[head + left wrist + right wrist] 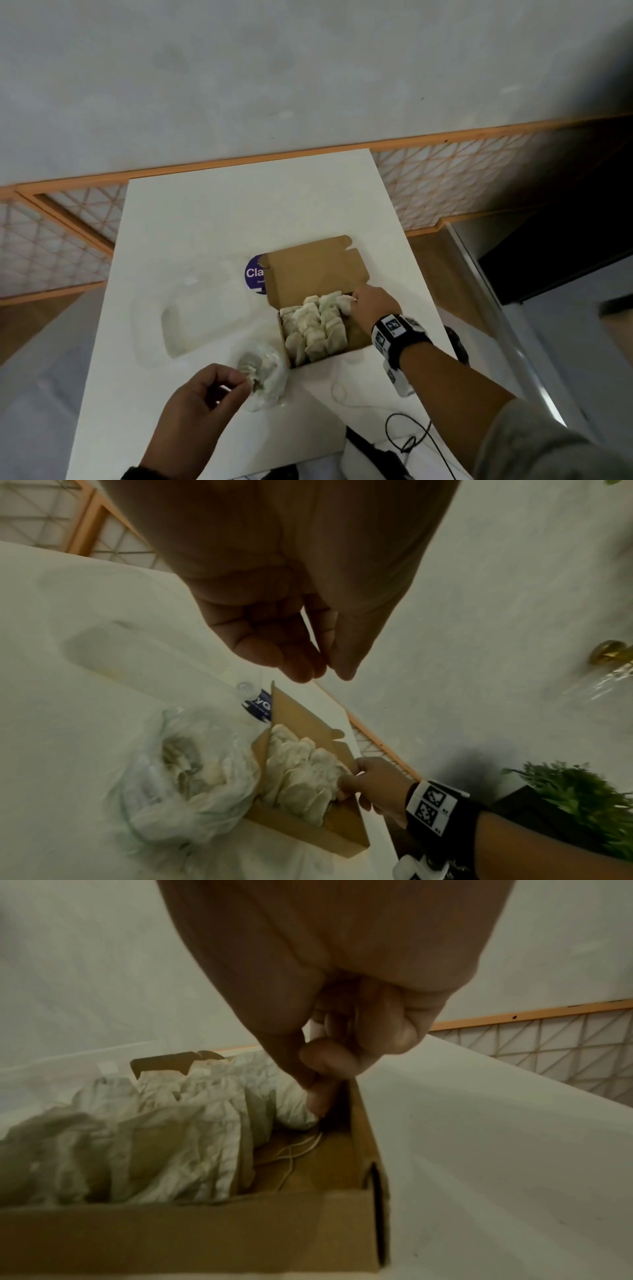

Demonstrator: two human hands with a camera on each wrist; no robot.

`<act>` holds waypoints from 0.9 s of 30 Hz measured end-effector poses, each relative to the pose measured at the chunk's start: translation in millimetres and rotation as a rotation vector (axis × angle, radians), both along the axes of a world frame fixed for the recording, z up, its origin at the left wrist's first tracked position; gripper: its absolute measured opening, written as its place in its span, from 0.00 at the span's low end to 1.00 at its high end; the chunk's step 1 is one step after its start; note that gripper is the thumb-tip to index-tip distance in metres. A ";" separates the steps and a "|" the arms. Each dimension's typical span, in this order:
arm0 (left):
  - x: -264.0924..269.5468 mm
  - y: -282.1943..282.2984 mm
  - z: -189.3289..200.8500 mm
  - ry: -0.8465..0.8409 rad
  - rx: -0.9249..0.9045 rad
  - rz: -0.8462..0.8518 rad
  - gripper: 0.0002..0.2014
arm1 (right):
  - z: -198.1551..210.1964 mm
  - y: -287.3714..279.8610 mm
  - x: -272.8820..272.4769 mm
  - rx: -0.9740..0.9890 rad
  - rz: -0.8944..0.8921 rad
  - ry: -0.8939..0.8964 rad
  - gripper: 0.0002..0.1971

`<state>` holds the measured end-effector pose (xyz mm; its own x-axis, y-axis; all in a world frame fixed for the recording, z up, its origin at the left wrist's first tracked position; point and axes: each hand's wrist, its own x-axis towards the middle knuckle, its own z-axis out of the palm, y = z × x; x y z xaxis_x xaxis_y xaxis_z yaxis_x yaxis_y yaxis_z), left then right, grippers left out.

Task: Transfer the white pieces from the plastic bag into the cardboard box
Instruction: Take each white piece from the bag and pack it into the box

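A pale wall and an orange-framed lattice panel stand behind the white counter (205,222) where the person works. Under the right hand (373,305) sits the open brown cardboard box (358,337), its lid flap tipped back away from the person, already packed with crumpled white pieces (318,325) in rows. That hand is at the box's far right corner, thumb and forefinger curled and pinching at the last piece against the side wall; the rest of its fingers are folded in. Thin white strings lie loose on the box floor just below those fingertips.

Just ahead of the left hand (205,394) lies the thin clear plastic bag (267,380), touching the box's near left corner, with a few pieces left inside. The left hand's thumb and fingertips are brought together at the bag's edge. Whether they actually hold film or a piece I cannot tell; the wrist view shows them nearly closed with nothing plainly between.

The box looks close to full, so a further piece pushed in may ride up and spill over the wall. The strings could snag a finger and drag a packed piece out. The bag is limp and light; a one-handed pull may lift it whole or tip the remaining pieces onto the counter.
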<state>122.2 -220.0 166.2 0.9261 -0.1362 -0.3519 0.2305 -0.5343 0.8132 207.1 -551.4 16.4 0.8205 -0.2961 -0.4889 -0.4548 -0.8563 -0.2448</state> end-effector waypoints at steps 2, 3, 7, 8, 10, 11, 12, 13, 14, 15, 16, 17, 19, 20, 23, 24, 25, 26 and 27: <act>-1.1 1.2 -4.8 0.012 0.028 -0.011 0.08 | 1.8 2.8 3.0 0.000 -0.017 -0.018 0.07; -1.0 1.4 -8.9 0.023 0.049 -0.018 0.07 | 4.5 4.5 3.2 0.011 -0.031 -0.036 0.11; 7.8 4.3 -36.7 0.057 0.156 -0.073 0.06 | 27.8 12.4 -8.5 0.056 -0.102 -0.129 0.20; 12.5 6.0 -47.7 0.071 0.195 -0.100 0.05 | 35.0 15.9 -14.4 0.053 -0.105 -0.151 0.20; 23.5 6.6 -70.1 0.115 0.288 -0.149 0.01 | 47.0 25.7 -26.9 0.071 -0.060 -0.190 0.16; 28.4 5.4 -79.9 0.132 0.339 -0.176 0.02 | 52.3 32.6 -34.0 0.115 -0.014 -0.207 0.13; 33.8 3.7 -91.0 0.140 0.392 -0.215 0.06 | 55.7 40.8 -40.4 0.172 0.048 -0.209 0.09; 39.1 0.8 -100.2 0.143 0.444 -0.264 0.09 | 58.2 50.1 -46.3 0.225 0.122 -0.193 0.05; 43.5 -2.8 -108.4 0.148 0.495 -0.312 0.11 | 60.1 59.9 -51.7 0.264 0.202 -0.159 0.03; 47.4 -6.7 -115.2 0.159 0.541 -0.362 0.12 | 60.9 69.8 -56.3 0.293 0.279 -0.125 0.02; 51.3 -9.9 -121.1 0.164 0.581 -0.415 0.13 | 60.0 79.3 -60.4 0.313 0.346 -0.103 0.03; 53.6 -11.9 -127.4 0.164 0.616 -0.467 0.15 | 59.3 88.5 -64.7 0.327 0.400 -0.097 0.03; 55.1 -14.7 -138.2 0.149 0.688 -0.530 0.17 | 55.1 103.7 -72.7 0.340 0.484 -0.111 0.04; 54.6 -15.9 -141.7 0.131 0.717 -0.541 0.18 | 52.1 110.1 -75.8 0.351 0.516 -0.110 0.05; 53.0 -21.6 -148.8 0.065 0.784 -0.556 0.18 | 45.3 124.1 -80.8 0.365 0.594 -0.095 0.08; 53.8 -23.2 -150.7 0.057 0.794 -0.567 0.18 | 44.6 126.4 -80.7 0.360 0.603 -0.100 0.08; 55.0 -23.7 -152.4 0.057 0.801 -0.581 0.18 | 44.1 127.8 -80.4 0.359 0.604 -0.106 0.07; 56.3 -23.0 -153.6 0.061 0.803 -0.590 0.18 | 44.3 128.5 -80.1 0.355 0.604 -0.113 0.07; 57.7 -21.8 -153.4 0.069 0.804 -0.592 0.19 | 45.4 128.5 -79.5 0.351 0.604 -0.116 0.06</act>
<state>179.9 -241.8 12.8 0.7601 -0.2671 -0.5923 -0.2177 -0.9636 0.1552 127.6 -422.9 61.8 0.8444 0.3861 -0.3714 0.1204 -0.8123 -0.5707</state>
